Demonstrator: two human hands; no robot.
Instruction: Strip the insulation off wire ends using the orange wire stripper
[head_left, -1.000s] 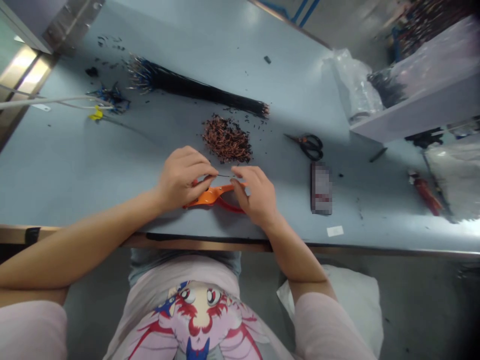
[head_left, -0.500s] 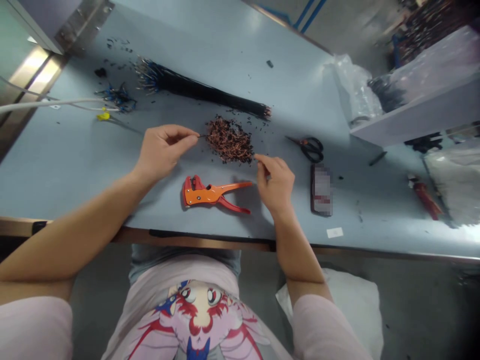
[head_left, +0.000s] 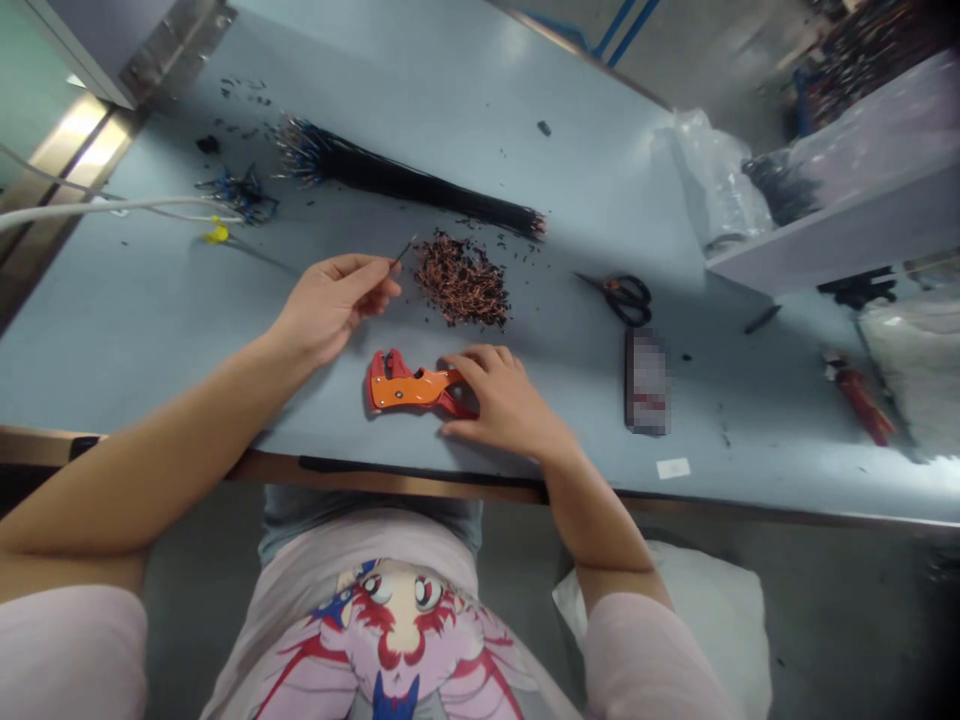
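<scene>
My left hand pinches a short thin black wire between thumb and fingers, just left of a pile of cut wire pieces with coppery strands. My right hand closes over the handles of an orange and red wire stripper, which lies flat on the blue-grey workbench. The stripper's jaws stick out to the left of that hand, and its handle ends are hidden under the fingers.
A long bundle of black wires lies behind the pile. Black-handled scissors and a pixelated object lie to the right. A white cable crosses the far left, and a grey shelf overhangs the back right.
My right hand has moved left and down from beside the pile onto the stripper's handles. My left hand has stayed almost still, still pinching the wire.
</scene>
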